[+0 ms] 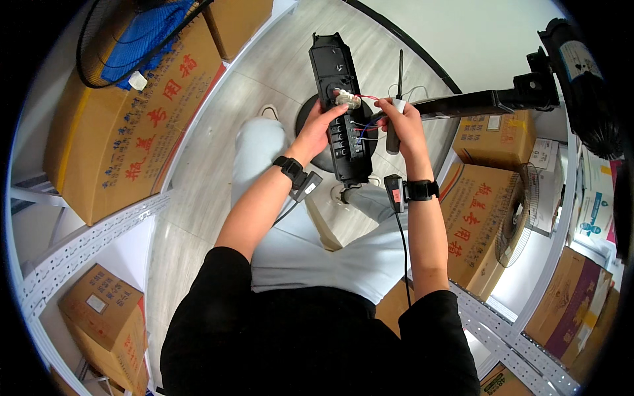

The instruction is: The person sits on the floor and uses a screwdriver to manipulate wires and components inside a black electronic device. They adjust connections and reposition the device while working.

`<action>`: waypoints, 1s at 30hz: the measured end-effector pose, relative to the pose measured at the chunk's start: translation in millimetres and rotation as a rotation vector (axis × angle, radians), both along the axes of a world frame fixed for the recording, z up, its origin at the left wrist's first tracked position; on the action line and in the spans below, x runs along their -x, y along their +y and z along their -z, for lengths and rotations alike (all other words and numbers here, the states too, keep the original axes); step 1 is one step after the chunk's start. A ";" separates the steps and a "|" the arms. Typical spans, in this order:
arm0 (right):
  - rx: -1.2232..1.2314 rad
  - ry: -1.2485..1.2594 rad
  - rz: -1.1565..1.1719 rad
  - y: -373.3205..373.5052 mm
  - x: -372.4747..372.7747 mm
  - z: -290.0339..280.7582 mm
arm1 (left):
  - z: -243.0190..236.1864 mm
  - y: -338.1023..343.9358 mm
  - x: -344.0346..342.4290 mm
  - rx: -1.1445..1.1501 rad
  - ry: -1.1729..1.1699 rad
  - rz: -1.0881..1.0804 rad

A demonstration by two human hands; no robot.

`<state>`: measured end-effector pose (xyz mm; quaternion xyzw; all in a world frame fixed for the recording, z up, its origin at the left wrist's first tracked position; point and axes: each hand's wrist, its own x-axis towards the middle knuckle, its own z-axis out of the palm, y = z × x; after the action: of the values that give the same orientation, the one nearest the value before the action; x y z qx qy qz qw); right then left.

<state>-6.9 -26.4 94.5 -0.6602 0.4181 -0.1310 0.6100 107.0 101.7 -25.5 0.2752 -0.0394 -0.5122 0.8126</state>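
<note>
In front of me is a long black plastic fan control housing (335,66), its inside facing up. A row of push-button switches (340,140) fills its lower half. My left hand (313,133) is closed on the housing's left edge, its thumb by a small whitish part (346,99) with wires. In my right hand (406,129) a screwdriver (393,140) is gripped, its dark shaft pointing away from me. That hand's fingertips are at the red wire (367,98), but whether they pinch it I cannot tell. Blue and white wires run from the switches toward the right hand.
A black fan pole (462,104) extends right to a black motor head (581,66). Under the housing is a round black base (306,119). Shelves with cardboard boxes (152,112) flank both sides; wire fan guards (518,214) rest there. My legs (310,257) are below.
</note>
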 end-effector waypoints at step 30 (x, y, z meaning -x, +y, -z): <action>0.094 -0.036 -0.018 20.2 -40.8 -2.0 | -7.0 1.6 -1.0 -0.027 0.047 -0.009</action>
<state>33.9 -6.1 96.5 -0.6896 0.3944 -0.1569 0.5867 108.1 103.3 -18.5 0.2740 -0.0121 -0.5156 0.8117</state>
